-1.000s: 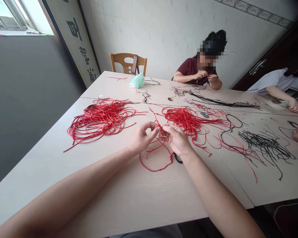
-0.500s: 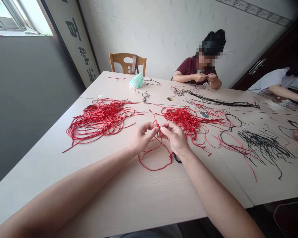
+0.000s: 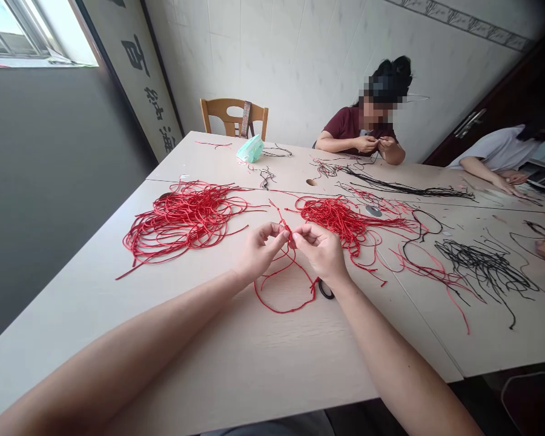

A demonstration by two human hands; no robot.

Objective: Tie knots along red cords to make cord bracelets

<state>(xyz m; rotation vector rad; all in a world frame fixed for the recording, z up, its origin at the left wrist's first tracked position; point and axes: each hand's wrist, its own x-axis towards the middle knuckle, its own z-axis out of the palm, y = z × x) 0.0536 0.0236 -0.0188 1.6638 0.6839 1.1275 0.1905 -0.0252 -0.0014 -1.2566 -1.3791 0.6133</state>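
Observation:
Between my fingertips is a red braided cord [image 3: 283, 312], its knotted part pinched above the table and its loop hanging down onto the tabletop. My left hand [image 3: 264, 247] is closed, thumb and forefinger pressed on the knot. From the other side my right hand [image 3: 321, 251] pinches the same cord just beside it; the exact finger contact is partly hidden. Under my right wrist shows a black ring-shaped handle [image 3: 326, 289], the rest of it covered. Left of my hands lies a pile of loose red cords [image 3: 181, 227]; behind my right hand is a heap of braided red cords [image 3: 333, 218].
Black cords [image 3: 485, 263] lie tangled at the right, with more black strands [image 3: 404, 188] farther back. A pale green mask-like item [image 3: 251, 149] rests near the far edge, before a wooden chair [image 3: 222, 112]. A co-worker in maroon [image 3: 345, 127] sits opposite; others are at the right.
My hands stay pinched on the cord, with only a slight shift of the fingers. At the right, the co-worker in white has moved an arm back toward the body.

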